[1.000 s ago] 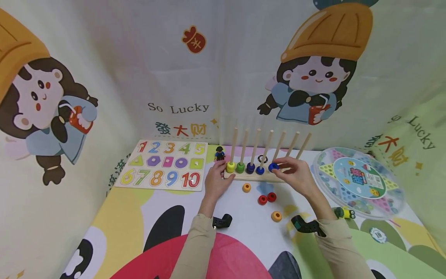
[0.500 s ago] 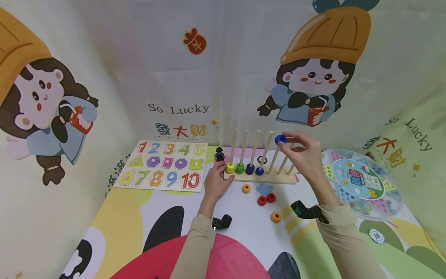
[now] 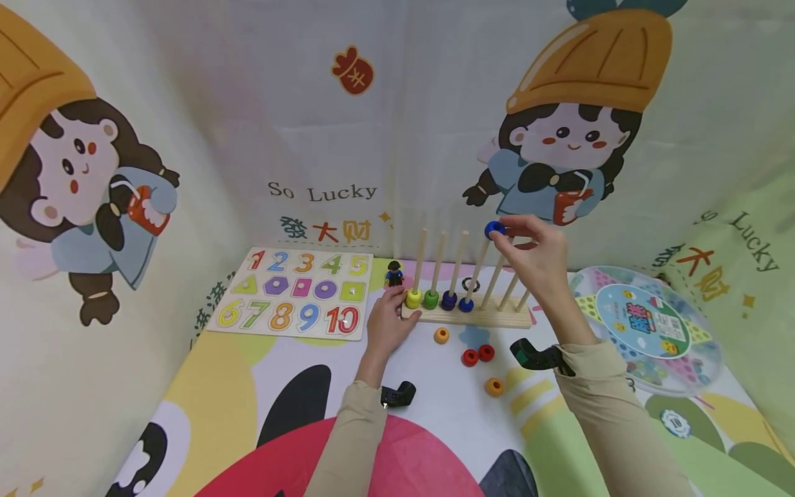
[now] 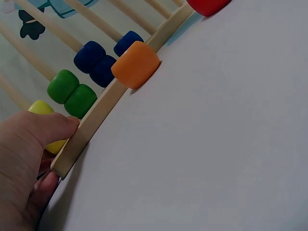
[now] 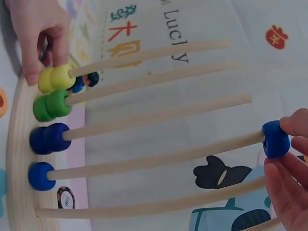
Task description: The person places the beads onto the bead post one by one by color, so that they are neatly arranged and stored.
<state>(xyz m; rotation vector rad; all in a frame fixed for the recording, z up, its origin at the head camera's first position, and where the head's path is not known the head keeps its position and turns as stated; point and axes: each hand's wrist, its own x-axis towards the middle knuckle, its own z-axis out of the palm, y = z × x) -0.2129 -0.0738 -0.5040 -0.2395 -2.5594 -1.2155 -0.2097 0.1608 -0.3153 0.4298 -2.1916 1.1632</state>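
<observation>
A blue bead [image 5: 276, 139] is pinched between the thumb and fingers of my right hand [image 3: 535, 255], right at the tip of the fourth peg [image 5: 159, 156] of a wooden bead stand [image 3: 497, 316]. My left hand [image 3: 388, 324] grips the stand's left end, thumb on the front edge of the base in the left wrist view. Two yellow beads [image 5: 57, 79], two green beads [image 5: 52, 105] and two dark blue beads [image 5: 50, 138] sit at the bottom of the first three pegs. One blue bead [image 5: 41, 176] is at the foot of the fourth. The pegs farther right are bare.
Before the stand lie orange beads [image 3: 441, 335] [image 3: 494, 387] and red beads [image 3: 470, 357] [image 3: 486, 353]. A number puzzle board [image 3: 292, 293] is at left, a small toy figure [image 3: 394, 274] behind the left hand. A round game board [image 3: 646, 331] and a chip [image 3: 675, 423] are at right.
My right hand has raised the blue bead from low by the fifth peg, then brought it left to the top of the fourth. The left hand stays on the stand.
</observation>
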